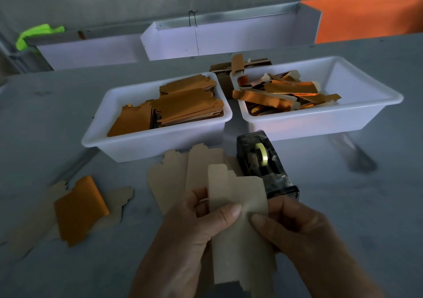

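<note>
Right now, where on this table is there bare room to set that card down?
Bare table lies right of the tape dispenser, in front of the right tub; more lies left of the left tub. It is crowded just beyond the held card, where loose blanks lie beside the dispenser, and at the left around the orange card.

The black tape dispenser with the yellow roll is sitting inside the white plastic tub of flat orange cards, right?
No. In the head view the black tape dispenser stands on the grey table, outside the white plastic tub of flat orange cards, not inside it.
</note>
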A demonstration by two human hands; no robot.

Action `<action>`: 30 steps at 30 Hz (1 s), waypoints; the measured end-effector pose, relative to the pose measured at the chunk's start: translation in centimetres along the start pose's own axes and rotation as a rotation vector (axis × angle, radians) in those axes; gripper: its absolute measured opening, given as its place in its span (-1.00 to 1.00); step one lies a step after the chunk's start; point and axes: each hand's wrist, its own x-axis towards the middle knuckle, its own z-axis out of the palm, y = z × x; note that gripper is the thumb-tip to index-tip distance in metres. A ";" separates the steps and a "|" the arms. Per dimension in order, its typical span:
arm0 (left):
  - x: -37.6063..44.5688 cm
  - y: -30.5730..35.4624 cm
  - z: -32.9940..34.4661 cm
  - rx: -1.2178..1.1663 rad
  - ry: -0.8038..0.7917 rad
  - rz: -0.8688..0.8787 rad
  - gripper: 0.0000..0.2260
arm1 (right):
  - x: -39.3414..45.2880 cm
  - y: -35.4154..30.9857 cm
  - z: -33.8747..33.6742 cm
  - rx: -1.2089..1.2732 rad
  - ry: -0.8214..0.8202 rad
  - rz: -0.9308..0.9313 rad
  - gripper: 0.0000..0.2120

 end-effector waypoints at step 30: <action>-1.2 -1.5 1.9 0.047 0.207 0.131 -0.85 | -0.6 1.0 1.0 0.152 0.054 -0.019 -0.69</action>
